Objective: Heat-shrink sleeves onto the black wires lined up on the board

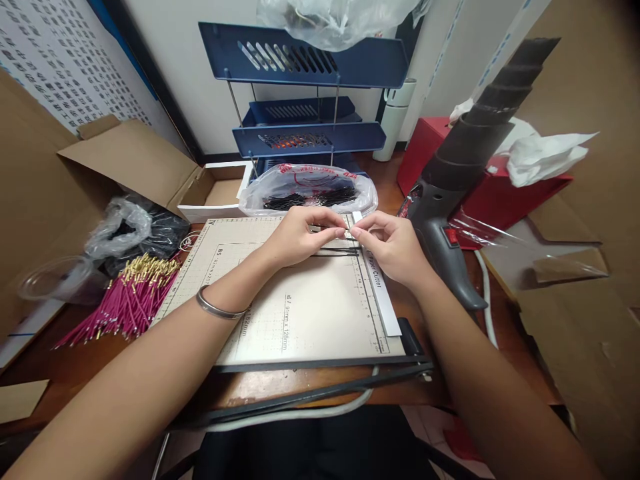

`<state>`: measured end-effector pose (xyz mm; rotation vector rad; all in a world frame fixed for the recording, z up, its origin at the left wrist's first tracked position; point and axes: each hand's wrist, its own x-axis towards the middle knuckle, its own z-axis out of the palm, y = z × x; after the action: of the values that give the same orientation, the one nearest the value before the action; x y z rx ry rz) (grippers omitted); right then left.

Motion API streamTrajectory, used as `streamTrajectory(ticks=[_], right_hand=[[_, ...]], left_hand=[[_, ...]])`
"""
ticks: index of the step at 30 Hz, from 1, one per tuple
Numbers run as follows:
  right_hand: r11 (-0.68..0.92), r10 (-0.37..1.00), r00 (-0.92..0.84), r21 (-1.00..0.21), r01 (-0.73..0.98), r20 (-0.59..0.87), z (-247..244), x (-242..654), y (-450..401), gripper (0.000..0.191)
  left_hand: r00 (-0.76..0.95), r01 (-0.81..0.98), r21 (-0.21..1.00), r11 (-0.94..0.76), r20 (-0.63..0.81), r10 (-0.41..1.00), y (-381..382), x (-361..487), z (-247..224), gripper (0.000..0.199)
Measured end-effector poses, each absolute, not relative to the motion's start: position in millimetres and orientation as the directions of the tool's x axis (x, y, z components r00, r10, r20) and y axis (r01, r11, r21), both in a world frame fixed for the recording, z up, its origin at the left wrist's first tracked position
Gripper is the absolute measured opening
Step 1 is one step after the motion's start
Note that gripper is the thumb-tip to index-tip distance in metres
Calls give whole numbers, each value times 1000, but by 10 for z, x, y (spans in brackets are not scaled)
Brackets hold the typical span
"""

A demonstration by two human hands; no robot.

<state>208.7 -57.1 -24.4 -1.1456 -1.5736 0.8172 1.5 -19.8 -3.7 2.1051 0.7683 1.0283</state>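
My left hand (pixel 307 235) and my right hand (pixel 390 245) meet fingertip to fingertip over the far right part of a paper cutter (pixel 310 313). Thumb and fingers of each are pinched together. What lies between them is tiny and mostly hidden; a small light-coloured glint shows at the tips. Just below the fingers, several thin black cords (pixel 339 252) lie across the cutter's gridded board. A white strip (pixel 385 293) marked "Paper Cutter" runs along the right side of the board, under my right hand.
Left of the cutter lies a pile of magenta cords with gold ends (pixel 133 297). Behind it are a plastic bag of black strands (pixel 310 190) and a blue rack (pixel 305 137). A grey heat gun (pixel 450 220) stands right, beside a red box (pixel 425 150). An open carton (pixel 145 160) is left.
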Motion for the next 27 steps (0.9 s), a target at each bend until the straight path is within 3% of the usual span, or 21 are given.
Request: streamTrajectory(ticks=[4, 12, 20, 27], right_hand=[[324, 946, -64, -903, 282, 319, -242, 2082, -574, 30], [325, 946, -106, -881, 344, 307, -228, 2091, -588, 25], [322, 947, -126, -891, 320, 297, -235, 2098, -576, 28], [297, 954, -129, -904, 307, 270, -232, 2102, -572, 30]], left_hand=[[561, 184, 793, -581, 400, 724, -189, 17, -46, 16], [687, 219, 674, -705, 407, 602, -173, -18, -67, 15], [708, 250, 565, -786, 448, 547, -151, -37, -58, 15], [699, 248, 617, -746, 419, 579, -167, -24, -57, 14]])
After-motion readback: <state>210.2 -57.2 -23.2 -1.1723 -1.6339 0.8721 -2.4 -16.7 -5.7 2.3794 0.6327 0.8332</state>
